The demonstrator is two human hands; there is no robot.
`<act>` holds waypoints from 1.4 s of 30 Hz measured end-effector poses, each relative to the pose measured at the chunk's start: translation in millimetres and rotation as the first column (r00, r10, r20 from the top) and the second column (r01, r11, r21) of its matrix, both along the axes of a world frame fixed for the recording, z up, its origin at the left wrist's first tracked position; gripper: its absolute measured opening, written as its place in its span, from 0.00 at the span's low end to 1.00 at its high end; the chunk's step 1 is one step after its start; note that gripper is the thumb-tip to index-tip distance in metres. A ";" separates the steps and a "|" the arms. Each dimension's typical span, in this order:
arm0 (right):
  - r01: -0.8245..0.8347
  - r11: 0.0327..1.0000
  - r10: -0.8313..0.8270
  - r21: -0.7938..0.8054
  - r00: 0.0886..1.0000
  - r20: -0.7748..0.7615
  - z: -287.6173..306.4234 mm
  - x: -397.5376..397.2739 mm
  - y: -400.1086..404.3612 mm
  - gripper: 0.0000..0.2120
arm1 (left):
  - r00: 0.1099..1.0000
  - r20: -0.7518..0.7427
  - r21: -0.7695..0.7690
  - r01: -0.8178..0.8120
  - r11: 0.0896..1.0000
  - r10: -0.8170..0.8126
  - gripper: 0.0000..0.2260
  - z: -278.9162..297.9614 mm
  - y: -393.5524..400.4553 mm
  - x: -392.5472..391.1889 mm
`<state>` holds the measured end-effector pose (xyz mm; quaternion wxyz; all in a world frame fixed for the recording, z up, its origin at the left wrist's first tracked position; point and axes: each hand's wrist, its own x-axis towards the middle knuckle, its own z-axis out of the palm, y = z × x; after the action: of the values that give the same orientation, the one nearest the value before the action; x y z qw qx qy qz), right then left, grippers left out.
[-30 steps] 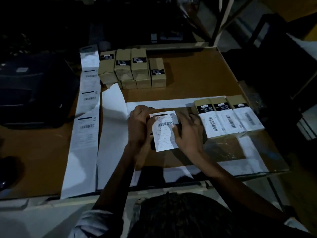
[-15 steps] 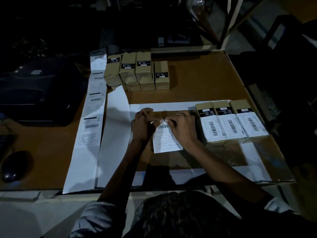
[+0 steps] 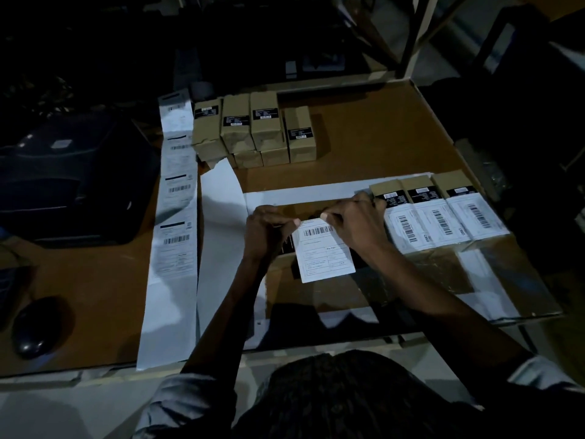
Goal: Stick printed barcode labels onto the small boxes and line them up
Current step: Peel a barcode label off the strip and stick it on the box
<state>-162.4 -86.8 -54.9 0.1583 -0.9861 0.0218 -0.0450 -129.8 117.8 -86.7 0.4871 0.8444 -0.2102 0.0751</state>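
Note:
A white barcode label (image 3: 326,250) lies on a small box in front of me; the box is mostly hidden under it, with only dark edges showing. My left hand (image 3: 267,229) pinches the label's top left corner. My right hand (image 3: 354,224) presses its top right corner. Three labelled boxes (image 3: 438,217) stand side by side just right of my right hand. A group of several plain brown boxes (image 3: 256,129) with small black stickers sits at the back of the table. A long strip of printed labels (image 3: 175,198) runs down the left.
A dark label printer (image 3: 69,182) sits at the left, with a computer mouse (image 3: 38,327) near the front left edge. Blank white backing sheets (image 3: 221,229) lie on the brown table (image 3: 364,144). A metal frame post (image 3: 421,36) rises at the back right.
Both hands have slid up to the label's top edge, uncovering most of its face. The view has shifted slightly; the boxes have not moved.

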 end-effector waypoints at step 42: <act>0.063 0.991 -0.085 -0.119 0.978 -0.189 19.1 5.9 4.3 0.09 | 0.967 -0.204 0.160 -0.121 0.980 0.153 0.14 -10.0 0.2 3.5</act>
<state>-156.5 -82.4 -35.7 0.0977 -0.9917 0.0714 0.0441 -126.3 118.0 -96.7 0.4375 0.8934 -0.1023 0.0014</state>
